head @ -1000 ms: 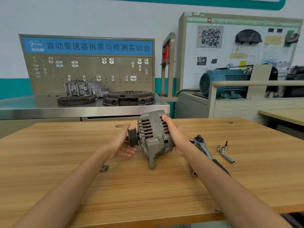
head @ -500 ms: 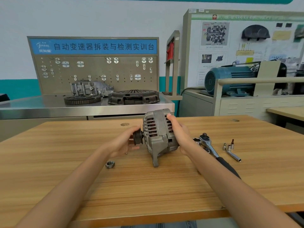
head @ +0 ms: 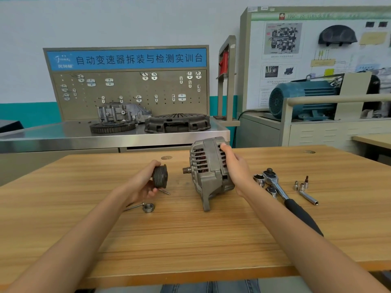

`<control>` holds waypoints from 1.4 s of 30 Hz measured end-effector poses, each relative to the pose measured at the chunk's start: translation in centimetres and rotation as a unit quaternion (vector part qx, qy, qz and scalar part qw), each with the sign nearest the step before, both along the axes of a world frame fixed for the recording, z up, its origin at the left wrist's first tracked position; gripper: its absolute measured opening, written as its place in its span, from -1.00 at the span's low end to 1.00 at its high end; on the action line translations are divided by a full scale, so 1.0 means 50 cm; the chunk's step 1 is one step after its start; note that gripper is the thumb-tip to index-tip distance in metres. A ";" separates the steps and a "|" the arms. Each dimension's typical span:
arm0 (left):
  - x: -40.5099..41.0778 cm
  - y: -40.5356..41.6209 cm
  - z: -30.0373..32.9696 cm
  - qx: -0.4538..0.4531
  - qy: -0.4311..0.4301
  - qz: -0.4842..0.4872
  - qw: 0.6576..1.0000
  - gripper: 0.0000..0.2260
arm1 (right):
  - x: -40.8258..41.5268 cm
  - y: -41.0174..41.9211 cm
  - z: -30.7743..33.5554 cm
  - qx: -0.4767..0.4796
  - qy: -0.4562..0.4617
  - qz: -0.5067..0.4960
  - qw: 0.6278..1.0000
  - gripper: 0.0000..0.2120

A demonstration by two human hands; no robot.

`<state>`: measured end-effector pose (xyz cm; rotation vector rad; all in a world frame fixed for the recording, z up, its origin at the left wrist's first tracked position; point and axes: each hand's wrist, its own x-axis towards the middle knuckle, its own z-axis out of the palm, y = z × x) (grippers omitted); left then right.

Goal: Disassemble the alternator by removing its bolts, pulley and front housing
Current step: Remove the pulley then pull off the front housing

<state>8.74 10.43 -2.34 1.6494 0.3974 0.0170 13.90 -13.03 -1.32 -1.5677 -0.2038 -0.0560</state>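
The left hand (head: 143, 185) grips the dark grooved metal pulley (head: 160, 176), held clear of the bare shaft (head: 187, 170). The right hand (head: 233, 166) clasps the grey cast-metal alternator (head: 208, 170), standing upright on the wooden counter (head: 190, 240). A steel nut (head: 148, 207) lies near the left wrist.

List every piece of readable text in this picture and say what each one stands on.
"自动变速器拆装与检测实训台": white characters on the blue banner atop the pegboard.
Logo at the banner's left end: too blurred to read.
Header strip of the wall display board: blurred, not legible.
Captions and diagrams on that board: too small to read.
No markings are legible on the alternator, pulley or ratchet.
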 end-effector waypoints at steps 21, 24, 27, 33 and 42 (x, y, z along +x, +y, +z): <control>-0.014 0.115 -0.012 0.644 0.078 0.090 0.756 -0.25 | -0.007 0.006 0.008 0.006 0.046 0.011 0.999 -0.43; -0.030 -0.002 0.036 0.546 -0.122 0.104 0.823 -0.36 | -0.026 0.017 0.008 -0.029 0.061 -0.045 0.997 -0.29; -0.045 -0.130 0.057 0.199 -0.193 -0.035 0.960 -0.42 | -0.062 0.005 0.010 -0.034 0.128 0.015 0.991 -0.17; -0.024 -0.240 0.007 0.103 -0.245 0.036 0.963 -0.29 | -0.076 -0.103 0.045 -0.257 -0.058 -0.063 0.963 -0.27; 0.026 -0.230 -0.004 0.045 -0.291 0.129 0.947 -0.58 | 0.017 -0.027 0.035 -0.134 0.040 0.006 0.990 -0.42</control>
